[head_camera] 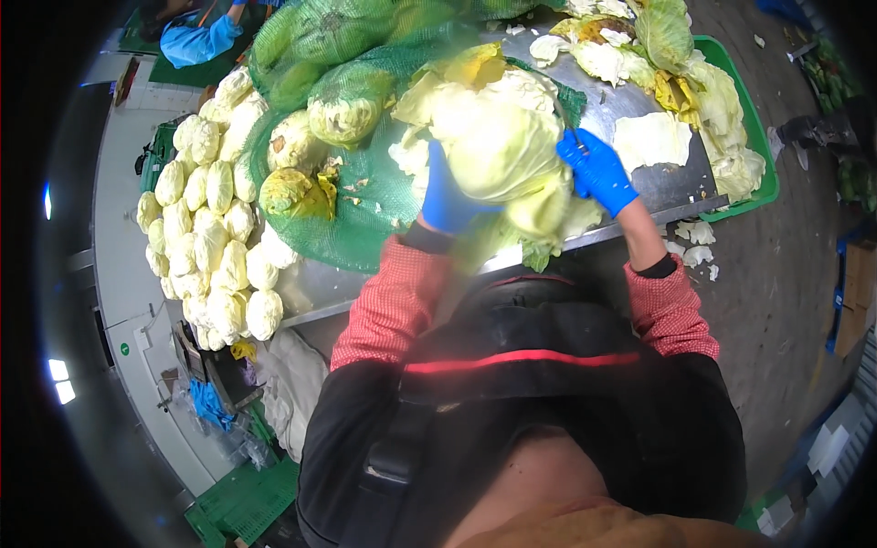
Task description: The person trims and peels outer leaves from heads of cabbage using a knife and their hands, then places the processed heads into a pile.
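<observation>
A large pale green cabbage (507, 154) sits before me with loose outer leaves about it. My left hand (449, 195), in a blue glove, cups its left and lower side, with part of the hand hidden behind a leaf. My right hand (596, 168), also gloved in blue, grips the handle of a knife (581, 142) at the cabbage's right edge. The blade is thin and blurred, running up along the leaves. Green net sacking (356, 233) is spread to the left, with a yellowed, browning cabbage (288, 193) on it.
Trimmed cabbages (205, 233) are piled at the left of the metal table (315, 291). Netted cabbages (329, 41) lie at the back. Leaves fill a green crate (760, 164) at right; scraps (699, 253) litter the floor. A person's blue sleeve (202, 41) shows at upper left.
</observation>
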A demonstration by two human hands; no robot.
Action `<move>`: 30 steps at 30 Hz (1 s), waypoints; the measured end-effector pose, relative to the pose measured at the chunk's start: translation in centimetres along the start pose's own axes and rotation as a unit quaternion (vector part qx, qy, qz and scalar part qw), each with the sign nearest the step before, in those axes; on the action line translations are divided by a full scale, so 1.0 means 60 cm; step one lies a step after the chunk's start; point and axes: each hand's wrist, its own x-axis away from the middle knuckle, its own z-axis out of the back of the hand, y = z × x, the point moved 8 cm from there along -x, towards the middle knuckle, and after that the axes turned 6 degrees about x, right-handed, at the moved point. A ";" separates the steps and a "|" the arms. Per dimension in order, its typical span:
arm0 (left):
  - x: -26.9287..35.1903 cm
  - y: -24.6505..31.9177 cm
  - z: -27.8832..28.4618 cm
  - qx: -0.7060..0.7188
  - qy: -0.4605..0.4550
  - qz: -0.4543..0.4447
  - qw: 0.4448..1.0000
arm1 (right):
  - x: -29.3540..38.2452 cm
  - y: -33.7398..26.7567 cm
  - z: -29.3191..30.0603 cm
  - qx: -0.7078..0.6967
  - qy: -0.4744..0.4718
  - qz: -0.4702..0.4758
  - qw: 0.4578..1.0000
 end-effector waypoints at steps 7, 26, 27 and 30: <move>0.033 0.036 0.049 0.024 -0.028 -0.020 0.999 | 0.025 -0.068 -0.022 0.247 0.078 0.174 0.950; 0.000 0.055 0.096 -0.265 0.106 -0.086 0.955 | 0.057 -0.078 0.021 0.155 0.028 0.186 0.970; 0.000 0.060 0.096 -0.266 0.082 -0.079 0.957 | 0.057 -0.070 0.020 0.083 0.002 0.146 0.986; 0.002 0.081 0.094 -0.375 0.105 -0.168 0.906 | 0.050 -0.056 0.019 0.017 -0.015 0.110 0.994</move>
